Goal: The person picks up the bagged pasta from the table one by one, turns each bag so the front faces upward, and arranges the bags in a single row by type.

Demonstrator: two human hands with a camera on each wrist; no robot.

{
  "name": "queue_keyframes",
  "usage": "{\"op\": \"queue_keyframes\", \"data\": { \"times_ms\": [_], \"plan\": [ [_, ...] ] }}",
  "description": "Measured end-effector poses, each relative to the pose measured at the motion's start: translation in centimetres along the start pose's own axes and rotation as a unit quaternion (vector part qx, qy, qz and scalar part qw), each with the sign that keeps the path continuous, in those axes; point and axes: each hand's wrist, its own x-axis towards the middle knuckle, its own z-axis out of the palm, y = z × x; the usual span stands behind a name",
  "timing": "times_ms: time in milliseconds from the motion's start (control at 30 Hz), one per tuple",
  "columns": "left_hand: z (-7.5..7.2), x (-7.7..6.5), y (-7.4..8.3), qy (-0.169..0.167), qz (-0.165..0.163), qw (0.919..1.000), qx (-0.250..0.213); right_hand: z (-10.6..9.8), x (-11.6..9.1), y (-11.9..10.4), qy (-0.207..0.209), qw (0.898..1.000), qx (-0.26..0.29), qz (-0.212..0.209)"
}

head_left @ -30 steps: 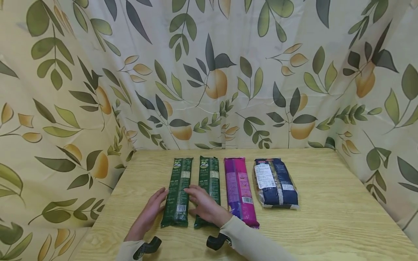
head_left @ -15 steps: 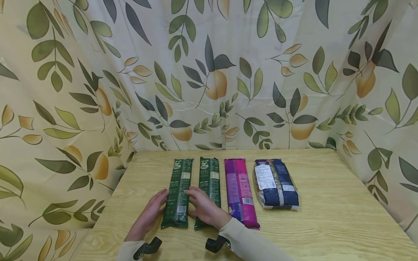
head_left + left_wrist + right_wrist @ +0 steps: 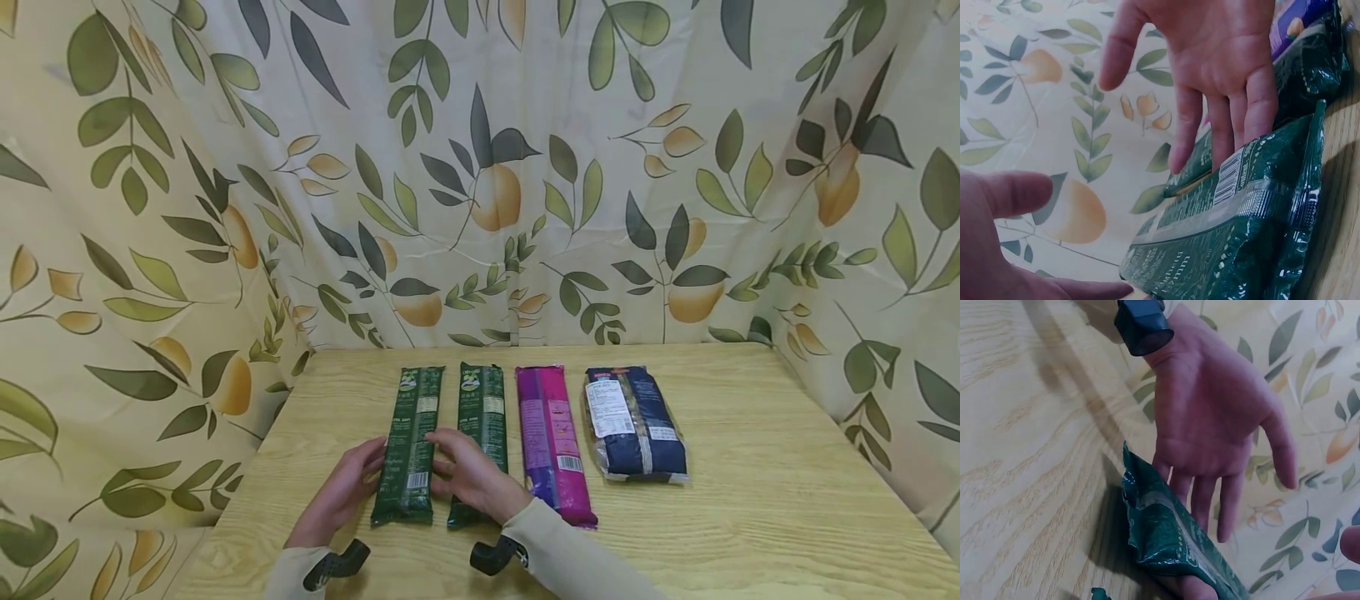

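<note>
A long green spaghetti pack (image 3: 408, 446) lies on the table between my two hands. My left hand (image 3: 341, 492) rests along its left side, fingers extended and their tips at the edge. On the other side, my right hand (image 3: 480, 479) reaches over a second green pack (image 3: 482, 400), covering part of it, with its fingers at the first pack's right edge. In the left wrist view the right hand's fingers (image 3: 1222, 125) are straight, partly hidden behind the pack. The right wrist view shows the left hand's palm (image 3: 1204, 425) facing the pack, fingers straight.
To the right lie a pink and purple pack (image 3: 551, 442) and a wider dark blue pack (image 3: 637, 425) with a white label. The wooden table (image 3: 772, 475) meets a leaf-and-fruit patterned curtain (image 3: 495, 275) at the back and sides.
</note>
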Motion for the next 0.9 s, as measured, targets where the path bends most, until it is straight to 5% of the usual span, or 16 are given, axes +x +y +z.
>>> {"op": "queue_keyframes", "data": {
  "times_ms": [433, 900],
  "plan": [
    [-1.3, -1.0, 0.5, -0.084, -0.012, 0.9928, -0.085, -0.8, 0.3, 0.1, -0.031, 0.999, -0.019, 0.000],
    [-1.5, -0.8, 0.3, -0.096, -0.035, 0.9893, -0.104, -0.8, 0.2, -0.4, -0.018, 0.999, -0.021, 0.020]
  ]
}}
